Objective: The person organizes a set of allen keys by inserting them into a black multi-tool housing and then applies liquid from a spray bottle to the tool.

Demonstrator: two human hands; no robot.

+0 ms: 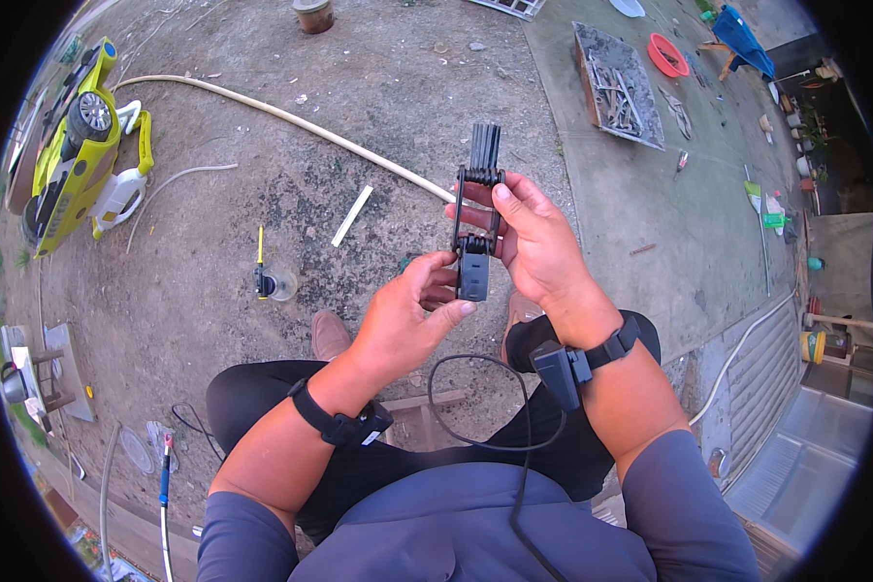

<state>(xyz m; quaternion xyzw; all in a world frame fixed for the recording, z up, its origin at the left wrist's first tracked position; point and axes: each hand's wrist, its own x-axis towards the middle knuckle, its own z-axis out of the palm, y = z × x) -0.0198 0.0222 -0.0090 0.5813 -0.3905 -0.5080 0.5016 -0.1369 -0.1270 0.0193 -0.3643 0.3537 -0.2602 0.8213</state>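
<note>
Above my lap I hold a black folding tool [474,276] with two blocks joined by thin dark bars, upright and open like a narrow frame. Its exact kind I cannot make out. My left hand [407,315] pinches the lower block between thumb and fingers. At the upper joint, the thumb of my right hand [541,242] presses from the side, with its fingers behind the bars. A ribbed dark part [485,147] sticks up from the top end. Each wrist wears a black strap with a small box. A black cable [435,407] loops over my lap.
A yellow-green wheeled machine [73,160] lies at left, near a pale hose [310,126]. A white strip [352,215] and a yellow-tipped spray bottle [279,285] are on the ground. Farther right are a metal tray of tools [592,58] and a red basin [667,39].
</note>
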